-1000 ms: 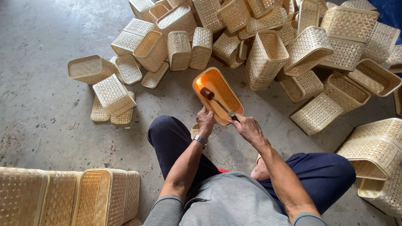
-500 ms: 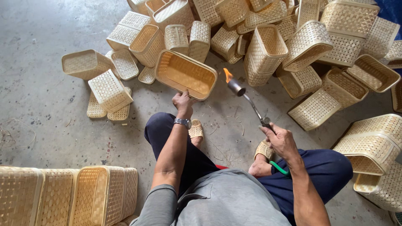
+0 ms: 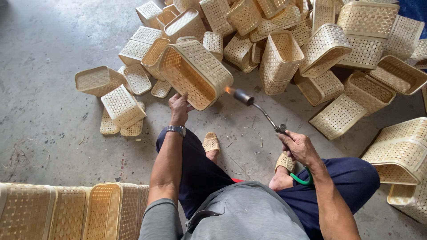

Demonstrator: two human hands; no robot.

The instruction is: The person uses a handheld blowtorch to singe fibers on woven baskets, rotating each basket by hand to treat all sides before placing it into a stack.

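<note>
Here the left hand (image 3: 179, 109) grips a woven basket (image 3: 193, 73) by its lower rim, fingers curled around the edge, and holds it up off the concrete floor (image 3: 49, 40). The basket sits above and slightly to the right of that hand, tilted so its open mouth faces down and to the left, toward the person. A watch (image 3: 177, 130) circles the left wrist.

The right hand (image 3: 299, 147) is closed around the handle of a gas torch (image 3: 260, 111), near the brass valve. The torch's thin metal tube runs up and to the left from the fist, and its dark nozzle ends just beside the basket's lower right corner. A small orange flame (image 3: 230, 90) at the nozzle reaches that corner. A green hose (image 3: 301, 180) loops down from under the right hand, against the right knee.

The person sits on the floor with legs apart, in dark trousers and woven sandals (image 3: 211, 143). A large heap of similar baskets (image 3: 311, 40) lies beyond the held one, and a row of baskets (image 3: 66, 211) stands at the lower left.
</note>
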